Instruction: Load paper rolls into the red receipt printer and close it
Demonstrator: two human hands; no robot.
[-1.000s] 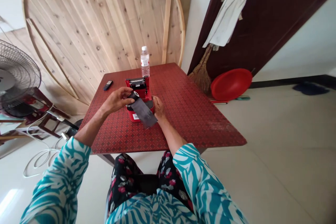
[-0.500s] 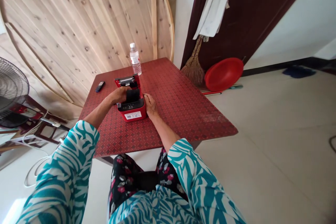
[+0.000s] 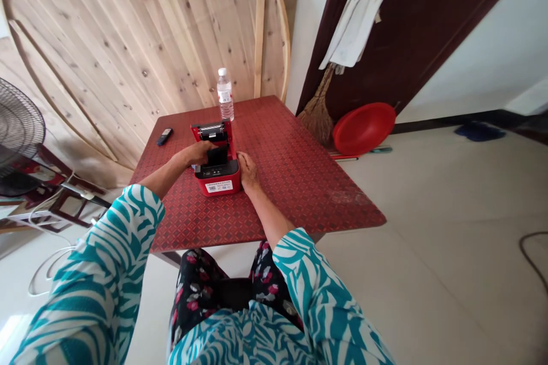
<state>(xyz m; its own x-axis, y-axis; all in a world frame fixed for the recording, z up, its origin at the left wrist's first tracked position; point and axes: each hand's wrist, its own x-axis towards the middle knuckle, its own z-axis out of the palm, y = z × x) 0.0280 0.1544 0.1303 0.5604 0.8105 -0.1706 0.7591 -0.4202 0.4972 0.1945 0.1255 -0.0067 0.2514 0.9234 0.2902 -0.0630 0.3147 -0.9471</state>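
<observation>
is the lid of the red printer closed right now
No, the lid stands raised at the back of the red printer, with the black roll visible inside.

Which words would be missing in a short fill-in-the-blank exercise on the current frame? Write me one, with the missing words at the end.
1. The right hand is against the side of the red machine, whose lid stands ____.
2. The ____ hand is beside the black piece in the machine.
3. The cap of the bottle is ____ in colour.
4. The basin beside the broom is ____ in colour.

Missing words: open; left; white; red.
</observation>
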